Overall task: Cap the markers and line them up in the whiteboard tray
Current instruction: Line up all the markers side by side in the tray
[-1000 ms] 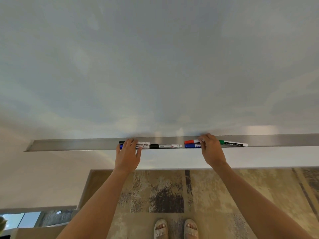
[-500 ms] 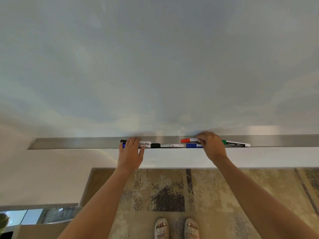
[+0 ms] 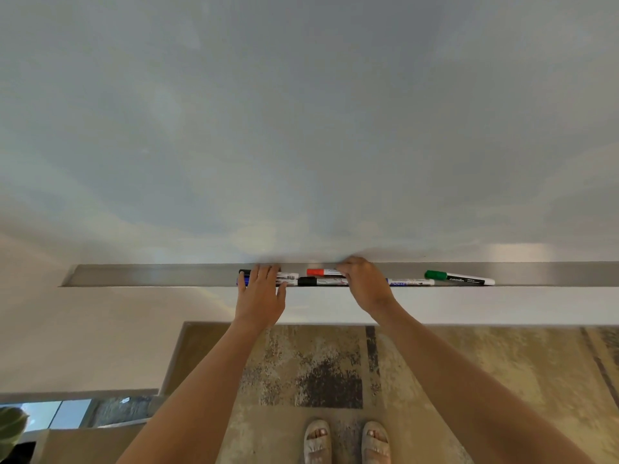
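Markers lay capped in the tray (image 3: 150,275); left hand (image 3: 260,294) pressed flat, right hand (image 3: 363,283) gripped the red marker (image 3: 322,272), best slid toward nine o'clock, level.

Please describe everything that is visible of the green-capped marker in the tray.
The green-capped marker lies flat in the metal whiteboard tray, farthest to the right of all the markers and apart from them. Its green cap is on and points left; the barrel is white with a black label band whose print is too small to read, and the right end is white. It slants slightly, cap end nearer the board. No hand touches it; the right hand is further left.
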